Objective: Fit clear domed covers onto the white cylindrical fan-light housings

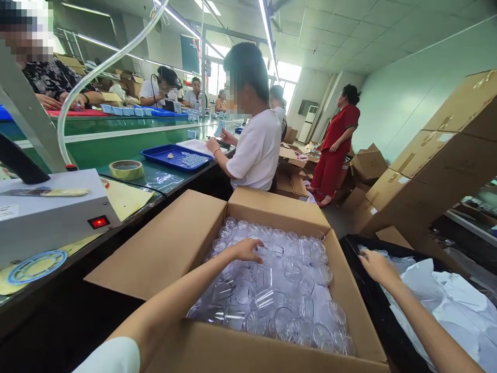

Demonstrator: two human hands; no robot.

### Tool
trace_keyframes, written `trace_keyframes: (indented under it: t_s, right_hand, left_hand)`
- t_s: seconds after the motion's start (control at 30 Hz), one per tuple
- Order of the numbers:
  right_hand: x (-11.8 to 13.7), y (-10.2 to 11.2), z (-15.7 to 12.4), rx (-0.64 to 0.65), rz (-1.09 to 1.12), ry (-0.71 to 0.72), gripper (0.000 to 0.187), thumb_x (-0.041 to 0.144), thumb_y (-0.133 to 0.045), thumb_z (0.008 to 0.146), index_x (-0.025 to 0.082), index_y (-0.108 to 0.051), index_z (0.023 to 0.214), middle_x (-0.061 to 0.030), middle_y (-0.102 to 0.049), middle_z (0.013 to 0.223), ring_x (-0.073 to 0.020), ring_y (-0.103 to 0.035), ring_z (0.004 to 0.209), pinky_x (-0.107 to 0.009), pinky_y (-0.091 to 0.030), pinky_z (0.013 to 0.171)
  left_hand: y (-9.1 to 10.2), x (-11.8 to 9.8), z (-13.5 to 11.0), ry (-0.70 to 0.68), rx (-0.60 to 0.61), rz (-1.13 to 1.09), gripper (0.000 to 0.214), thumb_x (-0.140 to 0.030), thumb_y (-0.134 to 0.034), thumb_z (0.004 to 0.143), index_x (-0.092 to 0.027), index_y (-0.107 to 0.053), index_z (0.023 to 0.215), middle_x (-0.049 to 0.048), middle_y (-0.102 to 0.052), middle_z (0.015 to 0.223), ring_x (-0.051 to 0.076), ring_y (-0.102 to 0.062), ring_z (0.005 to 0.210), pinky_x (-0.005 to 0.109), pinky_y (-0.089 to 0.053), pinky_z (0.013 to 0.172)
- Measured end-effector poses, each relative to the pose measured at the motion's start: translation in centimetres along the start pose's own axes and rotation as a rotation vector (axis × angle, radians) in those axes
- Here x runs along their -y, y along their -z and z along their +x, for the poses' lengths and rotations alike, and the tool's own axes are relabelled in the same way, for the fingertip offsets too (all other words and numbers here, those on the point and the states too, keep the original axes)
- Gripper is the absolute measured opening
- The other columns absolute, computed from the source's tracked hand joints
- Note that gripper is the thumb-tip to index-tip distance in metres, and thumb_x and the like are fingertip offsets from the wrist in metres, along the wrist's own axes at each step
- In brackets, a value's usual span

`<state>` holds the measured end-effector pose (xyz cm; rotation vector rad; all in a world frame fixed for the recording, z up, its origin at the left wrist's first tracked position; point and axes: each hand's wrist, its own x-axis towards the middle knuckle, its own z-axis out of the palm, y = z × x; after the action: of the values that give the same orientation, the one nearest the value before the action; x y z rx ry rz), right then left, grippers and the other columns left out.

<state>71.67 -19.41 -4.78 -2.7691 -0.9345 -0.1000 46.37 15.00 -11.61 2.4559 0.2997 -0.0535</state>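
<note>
My left hand [248, 250] reaches into an open cardboard box [357, 311], thumb and fingers apart. Its fingertips are at the top layer of clear plastic cups [266, 277], and whether they touch one I cannot tell. The cups lie in several rows, some on their sides, some with ribbed round ends up. To the right of the box, my right hand [378, 267] is at the near rim of a black bin [351, 243], fingers curled together. Something clear shows by its fingertips, too small to name. White sheets and clear film [458, 295] fill the bin.
A green workbench [159, 181] runs along the left, with a grey machine [50, 207], a tape roll [126, 170] and a blue tray [176, 157]. A person in white [256, 150] works just ahead. Stacked cartons [435, 150] stand right; a person in red [337, 145] stands farther back.
</note>
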Motion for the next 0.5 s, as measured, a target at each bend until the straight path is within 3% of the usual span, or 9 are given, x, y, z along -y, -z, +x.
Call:
trace_keyframes:
  t_s: [0.1, 0.2, 0.37, 0.5]
  right_hand:
    - [5.7, -2.6, 2.1, 0.146, 0.14, 0.203, 0.016, 0.023, -0.057, 0.096, 0.016, -0.064, 0.109, -0.0068, -0.065, 0.117, -0.0199, -0.063, 0.104, -0.042, -0.053, 0.091]
    - [12.5, -6.2, 3.6, 0.25, 0.248, 0.31, 0.022, 0.025, -0.06, 0.095, 0.016, -0.063, 0.114, -0.0074, -0.064, 0.12, -0.0209, -0.064, 0.104, -0.043, -0.054, 0.091]
    - [21.9, -11.2, 5.7, 0.25, 0.306, 0.181, 0.027, 0.032, -0.059, 0.095, 0.017, -0.061, 0.118, -0.0089, -0.062, 0.122, -0.0222, -0.063, 0.104, -0.044, -0.054, 0.089]
    - [25.4, -13.8, 6.8, 0.198, 0.326, 0.048, 0.033, 0.034, -0.059, 0.095, 0.016, -0.058, 0.122, -0.0098, -0.061, 0.123, -0.0229, -0.063, 0.103, -0.044, -0.055, 0.087]
  left_hand:
    - [0.0, 0.6, -0.1, 0.017, 0.016, -0.002, 0.032, -0.038, -0.058, 0.093, -0.013, -0.062, 0.112, 0.0065, -0.065, 0.108, 0.021, -0.065, 0.095, 0.04, -0.056, 0.084]
    - [0.1, 1.4, 0.0, 0.03, -0.041, 0.033, 0.031, -0.038, -0.056, 0.094, -0.013, -0.062, 0.112, 0.0069, -0.064, 0.113, 0.023, -0.064, 0.1, 0.041, -0.055, 0.086]
    - [-0.1, 2.3, 0.4, -0.011, -0.073, 0.169, 0.035, -0.032, -0.059, 0.093, -0.018, -0.057, 0.125, 0.0116, -0.05, 0.14, 0.028, -0.05, 0.127, 0.054, -0.041, 0.106]
    - [-1.5, 2.0, 0.3, -0.03, -0.017, 0.264, 0.039, -0.033, -0.061, 0.091, -0.016, -0.057, 0.127, 0.0118, -0.049, 0.142, 0.031, -0.045, 0.133, 0.058, -0.035, 0.11]
